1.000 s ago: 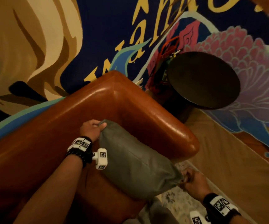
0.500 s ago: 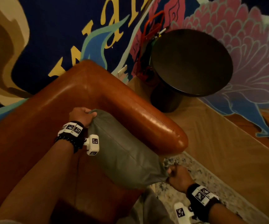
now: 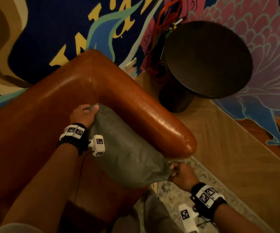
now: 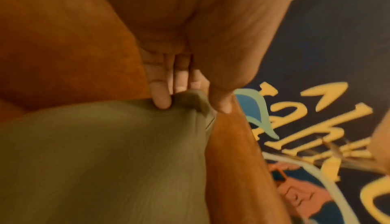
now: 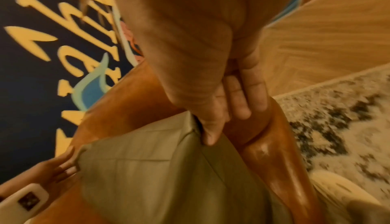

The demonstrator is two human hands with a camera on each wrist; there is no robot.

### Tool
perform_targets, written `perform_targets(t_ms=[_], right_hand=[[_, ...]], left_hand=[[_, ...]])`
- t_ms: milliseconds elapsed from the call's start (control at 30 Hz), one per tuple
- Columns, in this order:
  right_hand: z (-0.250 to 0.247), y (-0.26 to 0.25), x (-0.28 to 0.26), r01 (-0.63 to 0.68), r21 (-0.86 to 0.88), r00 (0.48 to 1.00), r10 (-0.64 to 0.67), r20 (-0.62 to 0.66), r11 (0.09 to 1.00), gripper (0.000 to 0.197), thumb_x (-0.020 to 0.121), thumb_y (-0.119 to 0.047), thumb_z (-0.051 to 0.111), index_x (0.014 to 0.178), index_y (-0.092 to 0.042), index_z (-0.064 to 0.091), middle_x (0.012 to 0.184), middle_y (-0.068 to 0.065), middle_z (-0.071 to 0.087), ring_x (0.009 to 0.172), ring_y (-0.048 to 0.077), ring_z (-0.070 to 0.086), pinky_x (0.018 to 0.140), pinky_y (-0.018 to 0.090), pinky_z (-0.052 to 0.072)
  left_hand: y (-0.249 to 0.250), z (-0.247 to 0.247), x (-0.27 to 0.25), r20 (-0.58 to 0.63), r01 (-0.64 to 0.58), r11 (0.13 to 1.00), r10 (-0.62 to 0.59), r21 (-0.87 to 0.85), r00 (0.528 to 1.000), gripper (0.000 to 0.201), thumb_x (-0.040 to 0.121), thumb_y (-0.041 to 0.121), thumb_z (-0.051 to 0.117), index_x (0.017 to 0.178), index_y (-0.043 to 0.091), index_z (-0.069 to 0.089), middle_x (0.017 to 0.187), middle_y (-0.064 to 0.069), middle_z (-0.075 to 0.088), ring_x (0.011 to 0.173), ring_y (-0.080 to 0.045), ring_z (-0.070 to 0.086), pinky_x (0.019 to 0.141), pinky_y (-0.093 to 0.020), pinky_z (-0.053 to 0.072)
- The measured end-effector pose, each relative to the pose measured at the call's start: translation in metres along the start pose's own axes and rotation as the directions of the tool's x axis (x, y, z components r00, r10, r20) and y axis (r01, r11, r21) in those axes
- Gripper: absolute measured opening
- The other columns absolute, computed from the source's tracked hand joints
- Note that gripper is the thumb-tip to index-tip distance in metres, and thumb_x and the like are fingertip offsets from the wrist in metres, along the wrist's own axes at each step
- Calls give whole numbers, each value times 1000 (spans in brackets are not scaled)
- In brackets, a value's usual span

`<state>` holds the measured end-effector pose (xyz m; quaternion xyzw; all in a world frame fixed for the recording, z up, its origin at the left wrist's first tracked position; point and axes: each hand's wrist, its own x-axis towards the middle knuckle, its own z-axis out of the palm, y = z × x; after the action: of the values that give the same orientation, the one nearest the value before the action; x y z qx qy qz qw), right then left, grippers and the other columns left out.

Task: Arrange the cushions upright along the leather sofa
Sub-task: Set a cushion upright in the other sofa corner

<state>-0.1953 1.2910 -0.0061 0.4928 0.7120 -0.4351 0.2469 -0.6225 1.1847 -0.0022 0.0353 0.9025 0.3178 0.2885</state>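
A grey-green cushion (image 3: 127,148) stands on edge in the corner of the brown leather sofa (image 3: 51,105), leaning against its armrest (image 3: 161,125). My left hand (image 3: 83,115) pinches the cushion's far top corner (image 4: 190,101) between thumb and fingers. My right hand (image 3: 181,175) pinches the near top corner (image 5: 196,127) by the armrest's front end. In the right wrist view the cushion (image 5: 158,174) fills the lower middle, with the left hand (image 5: 57,169) at its far corner.
A round dark side table (image 3: 206,59) stands right of the armrest, with red cables (image 3: 166,17) behind it. A painted mural wall (image 3: 60,22) runs behind the sofa. Wood floor (image 3: 228,157) and a speckled rug (image 3: 174,190) lie to the right.
Both hands keep their grip on the cushion's corners. The head view has tilted down and right, and the cushion has settled slightly lower against the armrest.
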Motion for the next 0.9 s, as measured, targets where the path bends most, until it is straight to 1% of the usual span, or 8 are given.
perform_targets(t_ms=[100, 300, 433, 533, 667, 733, 800, 900], right_hand=[[-17, -14, -11, -10, -101, 998, 15, 53, 995, 51, 77, -26, 94, 121, -20, 68, 112, -4, 72, 101, 14, 69, 90, 32, 60], [-43, -87, -33, 269, -240, 956, -229, 182, 933, 115, 72, -62, 89, 166, -35, 29, 169, -6, 36, 152, 20, 40, 125, 44, 40], [-10, -162, -20, 513, -437, 858, -460, 230, 739, 105, 82, -78, 68, 169, -42, 21, 175, -9, 25, 158, 19, 27, 130, 43, 29], [21, -216, -2, 676, -568, 711, -619, 334, 470, 94, 92, -73, 61, 170, -33, 27, 179, -2, 20, 163, 19, 22, 134, 39, 18], [58, -285, 23, 703, -710, 563, -641, 522, 39, 88, 99, -71, 51, 170, -25, 29, 180, 9, 14, 165, 30, 15, 134, 44, 8], [84, -313, 34, 667, -729, 552, -555, 623, -155, 86, 104, -70, 39, 173, -23, 18, 181, 10, 2, 167, 30, 2, 134, 46, -4], [113, -326, 50, 617, -718, 581, -429, 691, -322, 83, 108, -66, 27, 174, -20, 4, 180, 10, -10, 167, 31, -11, 133, 48, -13], [143, -322, 80, 518, -727, 682, -296, 669, -451, 82, 110, -64, 20, 174, -18, -4, 179, 13, -17, 165, 32, -19, 129, 50, -19]], left_hand=[[-26, -11, -47, -10, 75, 969, -80, -233, 997, 86, 76, 77, 66, 146, 28, 51, 146, -1, 60, 127, -26, 61, 112, -46, 46], [-80, 9, -175, 252, 299, 784, -187, -545, 950, 90, 84, 73, 58, 157, 29, 30, 163, 0, 33, 147, -28, 37, 108, -41, 41], [-116, 61, -206, 669, 744, 321, -325, -586, 668, 99, 83, 88, 40, 152, 18, 45, 151, -6, 51, 127, -37, 59, 107, -54, 46], [-177, 119, -183, 724, 795, 227, -328, -562, 606, 124, 45, 107, 52, 136, 24, 64, 134, -18, 67, 114, -45, 67, 97, -68, 51], [-179, 144, -191, 634, 695, 343, -287, -632, 718, 69, 82, 79, 62, 125, 25, 61, 129, -11, 67, 113, -33, 68, 84, -43, 64], [-196, 174, -206, 461, 575, 461, -345, -676, 818, 96, 72, 88, 63, 142, 23, 51, 150, -14, 52, 129, -40, 58, 107, -58, 50], [-195, 218, -202, 208, 373, 692, -313, -618, 927, 134, 67, 102, 35, 141, -7, 50, 134, -38, 56, 112, -60, 62, 101, -61, 48], [-146, 191, -213, 129, 292, 782, -266, -551, 955, 178, 24, 115, 16, 149, -10, 38, 141, -38, 51, 124, -59, 55, 103, -60, 44]])
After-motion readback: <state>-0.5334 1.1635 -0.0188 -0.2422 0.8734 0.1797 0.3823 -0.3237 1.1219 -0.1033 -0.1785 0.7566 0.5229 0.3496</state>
